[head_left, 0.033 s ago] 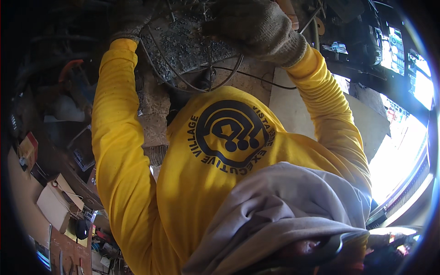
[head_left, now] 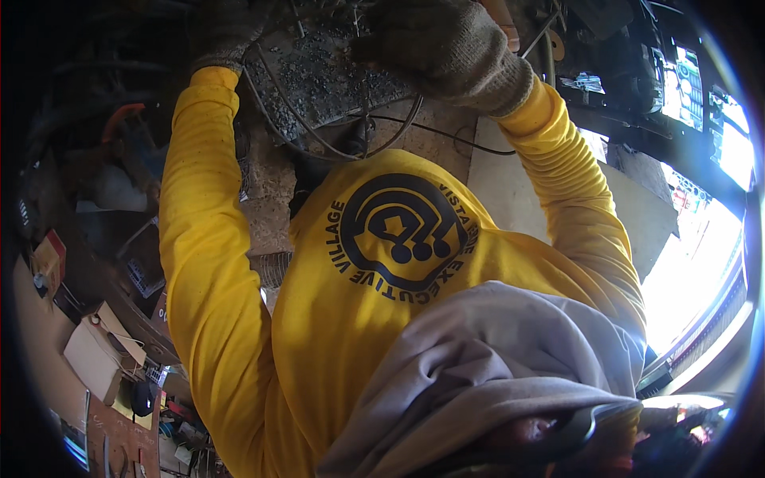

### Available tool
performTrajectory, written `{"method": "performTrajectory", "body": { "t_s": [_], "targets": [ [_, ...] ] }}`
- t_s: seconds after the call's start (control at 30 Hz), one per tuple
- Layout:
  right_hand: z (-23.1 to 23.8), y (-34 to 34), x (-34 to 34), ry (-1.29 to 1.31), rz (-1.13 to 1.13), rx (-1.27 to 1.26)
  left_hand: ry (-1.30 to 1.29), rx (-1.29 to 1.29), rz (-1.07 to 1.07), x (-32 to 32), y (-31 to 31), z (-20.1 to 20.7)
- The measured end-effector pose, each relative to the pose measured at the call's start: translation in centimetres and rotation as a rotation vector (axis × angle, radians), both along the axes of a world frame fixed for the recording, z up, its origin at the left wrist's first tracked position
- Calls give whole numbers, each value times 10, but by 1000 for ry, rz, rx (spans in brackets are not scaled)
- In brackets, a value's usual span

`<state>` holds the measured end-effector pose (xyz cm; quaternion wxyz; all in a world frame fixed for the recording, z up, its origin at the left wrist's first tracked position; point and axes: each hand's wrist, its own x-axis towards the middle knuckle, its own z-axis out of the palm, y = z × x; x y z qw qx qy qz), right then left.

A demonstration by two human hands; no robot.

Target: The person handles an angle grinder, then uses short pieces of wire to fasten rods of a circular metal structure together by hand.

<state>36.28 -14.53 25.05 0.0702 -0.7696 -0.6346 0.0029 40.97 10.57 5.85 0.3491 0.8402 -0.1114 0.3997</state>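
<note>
Head view: the shirt [head_left: 319,342], yellow with a dark round emblem [head_left: 410,239], fills the middle, and everything else lies around it. Its sleeves reach out past its far end to two gloved hands, held well apart from each other. The left hand [head_left: 225,40], beyond the shirt and to its left, is sunk in shadow; I cannot tell whether its fingers are curled round anything. The right hand [head_left: 450,52], beyond the shirt and more to its right, wears a knit glove, its back and cuff in better light. Its fingertips run into darkness, so I cannot tell what, if anything, they grip.

Between the hands, just beyond the shirt, lies a dark slab [head_left: 319,80] strewn with small glinting bits. Grey cables [head_left: 299,119] loop across it toward the shirt, one passing close to the left hand's cuff. A thin black cord [head_left: 462,139] runs off to the right beyond the shirt, over a brown board [head_left: 434,119] and a pale panel [head_left: 510,167].

Left of the shirt are an orange-red curved piece [head_left: 119,119], a red box [head_left: 52,255] and a carton [head_left: 96,358]. A grey cloth [head_left: 494,342] drapes over the shirt's near right part. Right of the shirt, a bright opening [head_left: 701,279] glares.
</note>
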Motion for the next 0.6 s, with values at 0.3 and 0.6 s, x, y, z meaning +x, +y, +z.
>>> {"method": "performTrajectory", "body": {
  "t_s": [0.3,0.6],
  "targets": [
    [-11,-8,2,-107,24,235,112,3,-18,-7,-4,15],
    [-12,-34,1,-228,65,173,87,-10,-38,-1,-3,-3]
  ]
}}
